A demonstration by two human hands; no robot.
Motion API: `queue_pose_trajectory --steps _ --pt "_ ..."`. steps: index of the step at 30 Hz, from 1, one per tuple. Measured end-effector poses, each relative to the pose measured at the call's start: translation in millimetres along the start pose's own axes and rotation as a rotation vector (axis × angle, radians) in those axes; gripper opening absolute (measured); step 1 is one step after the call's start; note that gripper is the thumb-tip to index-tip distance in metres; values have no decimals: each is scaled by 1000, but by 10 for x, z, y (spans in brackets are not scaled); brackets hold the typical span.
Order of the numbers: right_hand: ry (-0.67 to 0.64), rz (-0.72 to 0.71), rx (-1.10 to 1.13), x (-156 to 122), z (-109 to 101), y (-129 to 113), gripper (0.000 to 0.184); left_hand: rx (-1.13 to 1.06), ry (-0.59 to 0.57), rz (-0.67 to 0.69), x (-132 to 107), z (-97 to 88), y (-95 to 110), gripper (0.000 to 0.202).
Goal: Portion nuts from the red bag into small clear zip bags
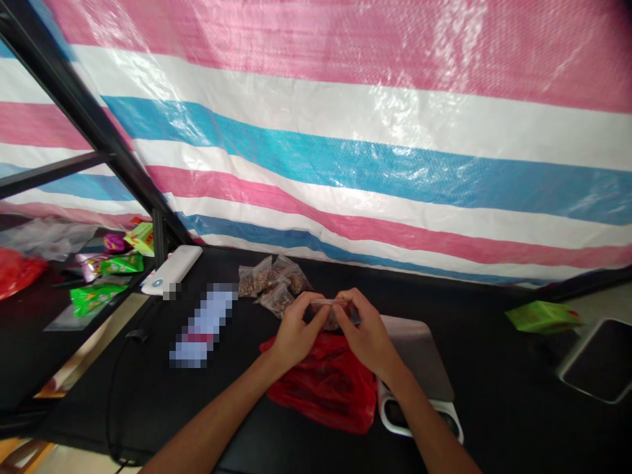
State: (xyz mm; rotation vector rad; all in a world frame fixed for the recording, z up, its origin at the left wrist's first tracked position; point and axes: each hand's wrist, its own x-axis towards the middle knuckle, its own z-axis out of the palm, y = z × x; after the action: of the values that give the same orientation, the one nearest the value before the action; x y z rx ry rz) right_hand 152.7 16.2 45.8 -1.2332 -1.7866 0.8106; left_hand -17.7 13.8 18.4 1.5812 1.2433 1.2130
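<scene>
Both of my hands hold a small clear zip bag (330,309) with brown bits in it, above the black table. My left hand (295,332) pinches its left top edge, and my right hand (366,336) pinches its right top edge. Under my hands lies a red plastic bag (326,388). A pile of small filled clear bags (274,283) lies just beyond my left hand. A flat kitchen scale (419,359) sits under my right wrist.
A white power bank (171,268) and a blurred white item (202,324) lie to the left. Green snack packets (106,276) cover a side table. At right are a green packet (542,317) and a tray (597,359). A striped tarp (345,131) hangs behind.
</scene>
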Motion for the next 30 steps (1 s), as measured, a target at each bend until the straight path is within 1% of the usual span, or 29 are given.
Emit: queue_pose_trajectory --steps 5,10,17,23,28,30 --pt "26 -10 -18 -30 14 -65 16 -29 -26 8 1 -32 24 21" --pt "23 -15 38 -29 26 -80 14 -66 -15 1 -15 -33 37 22" --pt "41 9 37 -33 52 -78 10 -120 15 82 -36 26 56 15" --pt "23 -23 -46 -39 56 -58 10 -86 48 124 -26 0 70 16" --pt "7 -69 -186 -42 38 -42 13 -64 38 184 32 -80 30 20" --pt "5 -92 -201 -42 44 -36 11 -40 61 176 74 -123 6 21"
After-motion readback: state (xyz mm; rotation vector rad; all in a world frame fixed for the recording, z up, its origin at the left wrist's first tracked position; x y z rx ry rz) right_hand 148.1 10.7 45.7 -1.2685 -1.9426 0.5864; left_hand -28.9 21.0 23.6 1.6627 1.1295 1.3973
